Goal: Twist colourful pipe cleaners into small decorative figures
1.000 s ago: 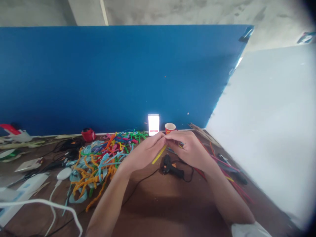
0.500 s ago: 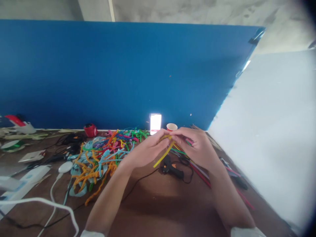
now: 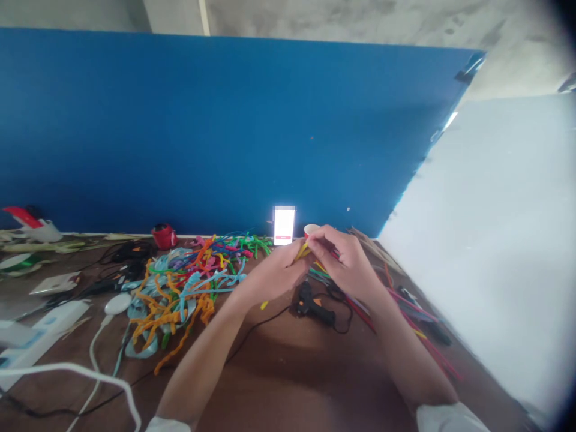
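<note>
A yellow pipe cleaner (image 3: 302, 251) runs between my two hands, held up above the table. My left hand (image 3: 279, 270) is closed round it, and a yellow end pokes out below that hand. The fingertips of my right hand (image 3: 339, 255) pinch it at its upper end. Part of the strand is hidden behind the fingers. Just below the hands a black glue gun (image 3: 315, 306) lies on its side with its cord trailing. Behind my right hand, a paper cup (image 3: 310, 230) is partly covered.
A heap of coloured pipe cleaners (image 3: 189, 288) covers the table's left middle. A lit phone (image 3: 284, 225) stands against the blue partition (image 3: 225, 132). Red strands (image 3: 443, 360) lie at the right. A power strip (image 3: 45, 333) and white cable (image 3: 90, 375) are at the left.
The yellow pipe cleaner's loose end has swung from in front of the palms to below my left hand. My right hand has shifted slightly left and turned, still pinching it.
</note>
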A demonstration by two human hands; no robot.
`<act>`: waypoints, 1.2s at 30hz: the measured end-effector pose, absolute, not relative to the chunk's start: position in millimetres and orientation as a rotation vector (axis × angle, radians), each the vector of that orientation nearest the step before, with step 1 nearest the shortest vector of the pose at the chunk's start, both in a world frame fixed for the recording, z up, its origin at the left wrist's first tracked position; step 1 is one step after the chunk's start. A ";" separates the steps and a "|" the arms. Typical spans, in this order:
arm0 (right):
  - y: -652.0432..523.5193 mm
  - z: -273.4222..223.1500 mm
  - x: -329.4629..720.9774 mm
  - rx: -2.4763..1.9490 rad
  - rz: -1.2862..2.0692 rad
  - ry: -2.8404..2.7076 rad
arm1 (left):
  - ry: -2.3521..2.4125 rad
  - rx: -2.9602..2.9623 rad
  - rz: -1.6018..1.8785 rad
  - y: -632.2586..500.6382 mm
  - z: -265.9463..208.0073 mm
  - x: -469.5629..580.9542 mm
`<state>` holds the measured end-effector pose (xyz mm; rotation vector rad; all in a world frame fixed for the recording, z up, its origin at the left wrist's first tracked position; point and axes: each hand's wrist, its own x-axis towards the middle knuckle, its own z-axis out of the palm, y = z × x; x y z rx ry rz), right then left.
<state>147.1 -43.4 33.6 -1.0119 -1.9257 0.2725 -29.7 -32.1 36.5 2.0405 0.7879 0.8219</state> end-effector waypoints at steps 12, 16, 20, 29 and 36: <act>-38.9 30.2 150.9 -0.986 0.277 -1.932 | 0.806 1.976 0.825 -28.3 42.5 -44.1; -37.7 29.8 151.8 -1.016 0.246 -1.944 | 0.790 1.968 0.788 -23.0 40.6 -43.8; -36.3 28.5 150.3 -0.978 0.301 -1.997 | 0.769 1.963 0.794 -18.6 38.5 -43.7; -35.2 30.0 155.0 -1.046 0.268 -1.845 | 0.779 2.114 0.693 -19.9 39.6 -45.6; -28.9 27.1 158.4 -1.090 0.345 -1.861 | 0.884 2.004 0.776 -13.6 32.5 -49.0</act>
